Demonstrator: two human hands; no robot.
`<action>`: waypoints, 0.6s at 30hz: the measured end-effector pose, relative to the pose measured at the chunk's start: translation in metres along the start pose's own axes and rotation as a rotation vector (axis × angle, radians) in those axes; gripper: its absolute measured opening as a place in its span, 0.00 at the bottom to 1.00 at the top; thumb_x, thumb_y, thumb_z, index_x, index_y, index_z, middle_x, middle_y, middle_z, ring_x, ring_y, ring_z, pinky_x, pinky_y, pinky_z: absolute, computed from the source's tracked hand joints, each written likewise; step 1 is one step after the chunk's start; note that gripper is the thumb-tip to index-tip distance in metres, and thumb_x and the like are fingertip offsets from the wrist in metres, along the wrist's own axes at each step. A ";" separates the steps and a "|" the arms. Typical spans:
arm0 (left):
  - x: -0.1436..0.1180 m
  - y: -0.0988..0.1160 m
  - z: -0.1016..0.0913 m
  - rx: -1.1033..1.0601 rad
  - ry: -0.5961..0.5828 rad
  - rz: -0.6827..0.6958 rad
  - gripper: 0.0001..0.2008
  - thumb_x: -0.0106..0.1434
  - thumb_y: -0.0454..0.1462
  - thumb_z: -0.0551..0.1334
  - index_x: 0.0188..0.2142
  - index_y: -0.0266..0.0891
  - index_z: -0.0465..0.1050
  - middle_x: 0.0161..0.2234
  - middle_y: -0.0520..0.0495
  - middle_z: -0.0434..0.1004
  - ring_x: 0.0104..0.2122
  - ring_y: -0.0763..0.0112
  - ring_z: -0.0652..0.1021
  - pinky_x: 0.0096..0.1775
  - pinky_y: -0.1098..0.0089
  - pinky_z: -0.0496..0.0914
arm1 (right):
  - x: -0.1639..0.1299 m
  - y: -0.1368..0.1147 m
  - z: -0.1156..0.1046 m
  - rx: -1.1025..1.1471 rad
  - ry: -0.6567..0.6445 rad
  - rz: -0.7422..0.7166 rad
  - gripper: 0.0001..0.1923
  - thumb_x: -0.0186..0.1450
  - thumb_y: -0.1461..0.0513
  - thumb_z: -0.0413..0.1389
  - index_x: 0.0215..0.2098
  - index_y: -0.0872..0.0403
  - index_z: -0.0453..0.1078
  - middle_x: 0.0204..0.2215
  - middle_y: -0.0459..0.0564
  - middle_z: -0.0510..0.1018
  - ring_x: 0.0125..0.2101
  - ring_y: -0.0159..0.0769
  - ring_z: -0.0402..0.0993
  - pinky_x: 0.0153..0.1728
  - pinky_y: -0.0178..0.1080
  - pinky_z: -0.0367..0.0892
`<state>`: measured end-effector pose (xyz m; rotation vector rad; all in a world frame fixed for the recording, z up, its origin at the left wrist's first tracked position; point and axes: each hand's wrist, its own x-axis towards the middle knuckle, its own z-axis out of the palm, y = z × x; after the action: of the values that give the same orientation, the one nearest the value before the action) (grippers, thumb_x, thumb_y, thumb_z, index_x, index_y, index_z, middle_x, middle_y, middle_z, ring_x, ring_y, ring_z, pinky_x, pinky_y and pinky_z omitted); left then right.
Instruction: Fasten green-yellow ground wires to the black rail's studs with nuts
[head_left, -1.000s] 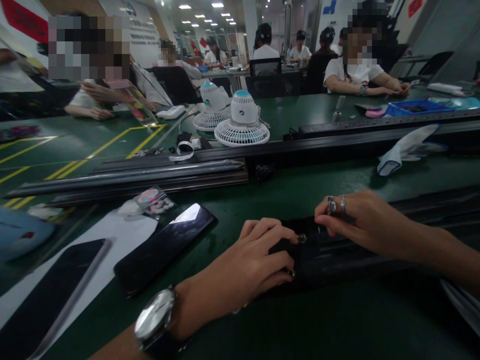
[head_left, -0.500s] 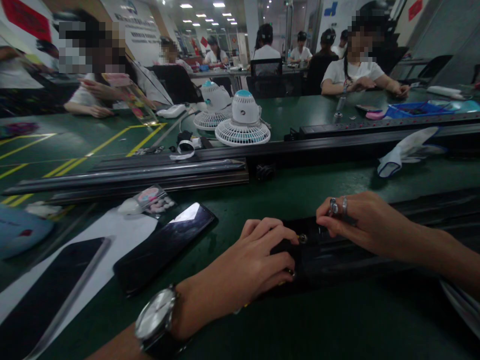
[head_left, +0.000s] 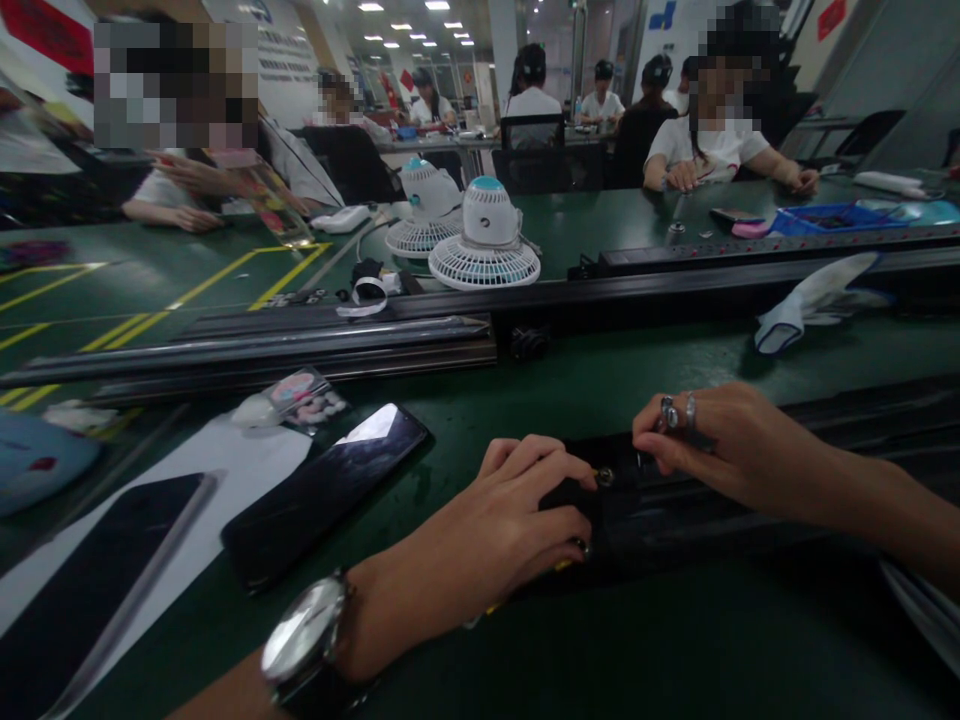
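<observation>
A long black rail (head_left: pixel 675 510) lies across the green table (head_left: pixel 570 390) in front of me. My left hand (head_left: pixel 487 530), with a watch on its wrist, grips the rail's left end, fingers curled over it. A small round metal piece (head_left: pixel 604 477) sits on the rail between my hands, at the tip of my left index finger. My right hand (head_left: pixel 720 440), wearing rings, rests on top of the rail just right of that piece, fingertips pinched on the rail's upper edge.
Two dark phones (head_left: pixel 322 495) (head_left: pixel 97 580) lie at the left on white paper. Long black rails (head_left: pixel 300 345) cross the table's middle. Beyond them stand two small fans (head_left: pixel 484 245), a white glove (head_left: pixel 817 295) and a blue tray (head_left: pixel 832 215). Other people sit at the far side.
My hands stay where they were on the rail. The view has shifted slightly; a person at the far right has moved their arms.
</observation>
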<state>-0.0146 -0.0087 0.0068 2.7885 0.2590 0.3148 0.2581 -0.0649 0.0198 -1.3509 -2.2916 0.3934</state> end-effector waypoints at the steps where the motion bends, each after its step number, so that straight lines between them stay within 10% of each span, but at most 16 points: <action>1: 0.000 0.000 0.000 0.000 0.005 0.004 0.05 0.72 0.35 0.61 0.42 0.44 0.77 0.56 0.47 0.72 0.57 0.59 0.66 0.53 0.60 0.62 | 0.000 0.000 0.000 -0.001 -0.006 0.003 0.13 0.76 0.58 0.50 0.38 0.54 0.74 0.25 0.43 0.79 0.23 0.29 0.73 0.27 0.34 0.61; 18: -0.002 -0.004 0.001 -0.027 -0.018 -0.006 0.13 0.71 0.39 0.63 0.54 0.47 0.73 0.60 0.45 0.69 0.60 0.57 0.66 0.56 0.57 0.63 | 0.000 0.000 -0.001 0.020 0.002 0.030 0.11 0.75 0.59 0.52 0.39 0.53 0.73 0.23 0.40 0.76 0.21 0.27 0.71 0.25 0.32 0.60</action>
<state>-0.0164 -0.0057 0.0038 2.7624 0.2573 0.2889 0.2587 -0.0652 0.0203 -1.3771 -2.2618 0.4237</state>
